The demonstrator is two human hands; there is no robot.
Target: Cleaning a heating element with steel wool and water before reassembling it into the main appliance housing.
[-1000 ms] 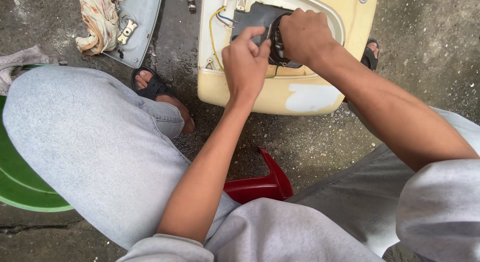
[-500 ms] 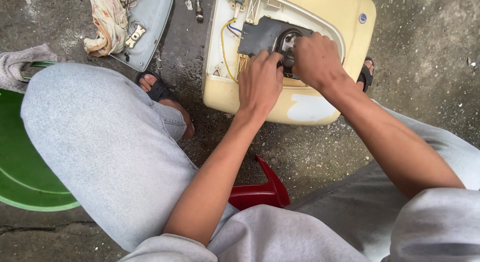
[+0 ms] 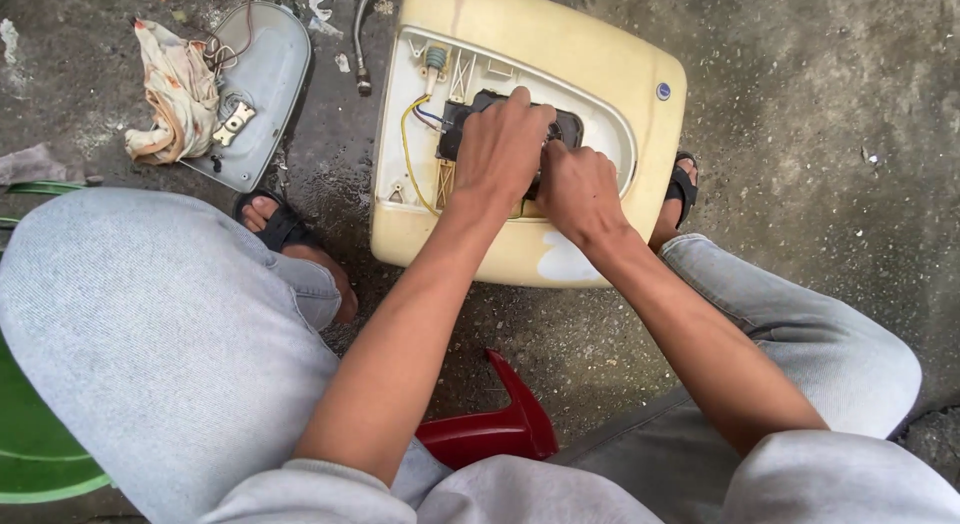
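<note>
A cream-yellow appliance housing (image 3: 590, 84) lies on the concrete between my feet, its white inner compartment exposed. A black part (image 3: 462, 122) sits inside, with yellow and blue wires (image 3: 408, 134) at its left. My left hand (image 3: 500, 149) rests on top of the black part, fingers curled over it. My right hand (image 3: 578, 189) presses against the same part from the right, fingers closed around it. What lies under both hands is hidden.
A grey cover plate (image 3: 262, 84) with a crumpled rag (image 3: 178, 89) and a small metal bracket lies at the upper left. A braided hose end (image 3: 362, 44) lies next to the housing. A red plastic stool (image 3: 495, 429) is under me; a green basin (image 3: 40, 454) sits at left.
The view has shifted so the housing sits lower in the picture. My left hand moved from the part's front edge onto its top; my right hand slid down to the part's right side.
</note>
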